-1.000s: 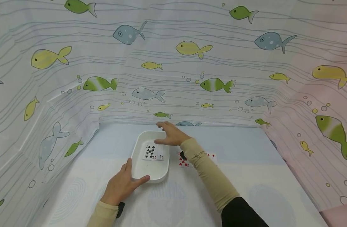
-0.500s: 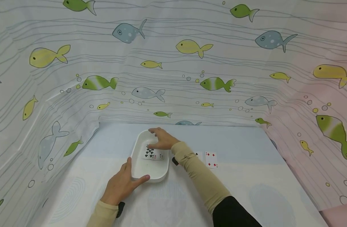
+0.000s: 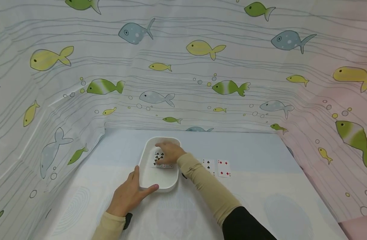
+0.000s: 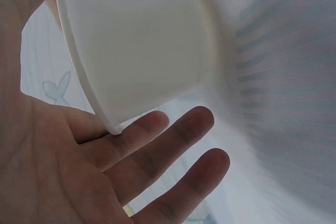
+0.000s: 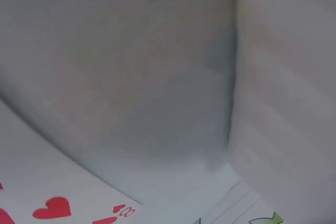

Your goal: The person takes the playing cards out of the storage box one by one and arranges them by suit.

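Pale tabletop (image 3: 255, 160), white tray (image 3: 148, 178), playing cards (image 3: 158, 155) inside

White, fish-printed sheeting (image 3: 177, 30), pinkish at the right, walls in a pale blue-and-white tabletop (image 3: 249, 150).

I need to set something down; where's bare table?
Right of the diamonds card, up to the right wall; left of the tub, beyond the left hand. Crowded: inside the tub, where the right hand partly hides cards, and around the right sleeve.
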Available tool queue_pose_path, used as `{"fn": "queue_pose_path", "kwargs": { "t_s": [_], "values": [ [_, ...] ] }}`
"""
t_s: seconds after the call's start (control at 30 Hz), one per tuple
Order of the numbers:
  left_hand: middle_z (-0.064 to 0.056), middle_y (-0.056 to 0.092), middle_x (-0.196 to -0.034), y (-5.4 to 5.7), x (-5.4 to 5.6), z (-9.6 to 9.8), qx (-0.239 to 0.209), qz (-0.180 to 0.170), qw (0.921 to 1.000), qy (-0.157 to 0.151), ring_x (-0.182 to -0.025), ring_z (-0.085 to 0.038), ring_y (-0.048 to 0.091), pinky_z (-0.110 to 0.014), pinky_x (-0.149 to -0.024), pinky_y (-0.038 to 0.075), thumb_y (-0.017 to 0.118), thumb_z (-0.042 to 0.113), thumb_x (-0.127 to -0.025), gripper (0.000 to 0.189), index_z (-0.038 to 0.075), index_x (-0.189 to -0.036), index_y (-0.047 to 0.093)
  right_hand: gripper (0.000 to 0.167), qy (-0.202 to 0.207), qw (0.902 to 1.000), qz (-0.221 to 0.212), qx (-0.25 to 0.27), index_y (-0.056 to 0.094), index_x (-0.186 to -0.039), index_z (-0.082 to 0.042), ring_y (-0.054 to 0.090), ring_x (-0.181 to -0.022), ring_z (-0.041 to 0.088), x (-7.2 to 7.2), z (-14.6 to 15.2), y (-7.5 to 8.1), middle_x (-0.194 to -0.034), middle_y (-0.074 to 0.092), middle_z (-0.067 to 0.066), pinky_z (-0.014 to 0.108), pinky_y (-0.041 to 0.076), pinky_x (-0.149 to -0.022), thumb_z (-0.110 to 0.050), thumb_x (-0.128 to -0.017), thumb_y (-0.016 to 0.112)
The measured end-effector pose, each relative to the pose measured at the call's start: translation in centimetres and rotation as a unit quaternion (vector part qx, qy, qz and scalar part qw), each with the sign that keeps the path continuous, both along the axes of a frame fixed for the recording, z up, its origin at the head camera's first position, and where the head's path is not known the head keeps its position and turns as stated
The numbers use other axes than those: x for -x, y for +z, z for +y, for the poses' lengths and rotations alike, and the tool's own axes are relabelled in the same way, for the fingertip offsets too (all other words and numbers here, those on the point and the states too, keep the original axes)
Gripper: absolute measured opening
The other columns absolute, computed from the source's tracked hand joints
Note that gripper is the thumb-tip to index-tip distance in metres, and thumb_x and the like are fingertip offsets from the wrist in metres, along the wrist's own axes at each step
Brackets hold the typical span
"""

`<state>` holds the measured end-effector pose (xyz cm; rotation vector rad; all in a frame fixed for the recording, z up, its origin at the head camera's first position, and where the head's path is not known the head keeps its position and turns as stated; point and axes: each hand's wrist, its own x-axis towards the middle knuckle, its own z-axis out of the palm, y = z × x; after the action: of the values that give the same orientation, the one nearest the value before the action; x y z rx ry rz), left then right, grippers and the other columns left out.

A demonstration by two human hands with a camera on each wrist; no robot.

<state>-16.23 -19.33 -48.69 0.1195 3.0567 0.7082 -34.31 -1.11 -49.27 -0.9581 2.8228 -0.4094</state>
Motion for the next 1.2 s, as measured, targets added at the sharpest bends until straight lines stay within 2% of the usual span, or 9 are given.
{"fn": "queue_pose_path", "kwargs": {
  "t_s": [0.2,0.53,1.2],
  "values": [
    [-0.035,0.042,-0.148,0.05,-0.08,-0.04,-0.001,-0.004,1.0,0.004,-0.12,-0.045,0.059,-0.055,-0.088,0.052,0.056,0.08,-0.085,0.123,-0.013,-0.155,0.018,0.091,-0.003,0.9984,0.015,-0.054,0.042,-0.155,-0.025,0.045,-0.14,0.022,-0.33,-0.46,-0.24,-0.15,0.052,0.003,0.039,0.034,-0.114,-0.064,-0.08,0.076],
    [-0.034,0.043,-0.147,-0.16,-0.17,-0.07,-0.001,0.003,1.0,0.003,-0.12,-0.044,0.06,-0.055,-0.087,0.052,0.057,0.08,-0.085,0.123,-0.014,-0.155,0.019,0.088,0.015,0.9932,0.041,-0.108,0.042,-0.155,-0.028,0.052,-0.13,0.019,-0.57,-0.66,-0.86,-0.147,0.055,-0.002,0.035,0.042,-0.107,-0.065,-0.081,0.074],
    [-0.035,0.043,-0.147,-0.02,0.01,-0.07,-0.006,0.0,1.0,0.003,-0.119,-0.045,0.06,-0.055,-0.087,0.053,0.058,0.079,-0.085,0.122,-0.014,-0.155,0.018,0.087,0.025,0.9928,0.065,-0.097,0.044,-0.153,-0.029,0.053,-0.129,0.018,-0.33,-0.48,-1.02,-0.145,0.055,-0.001,0.035,0.043,-0.106,-0.063,-0.08,0.076]
  ]
}}
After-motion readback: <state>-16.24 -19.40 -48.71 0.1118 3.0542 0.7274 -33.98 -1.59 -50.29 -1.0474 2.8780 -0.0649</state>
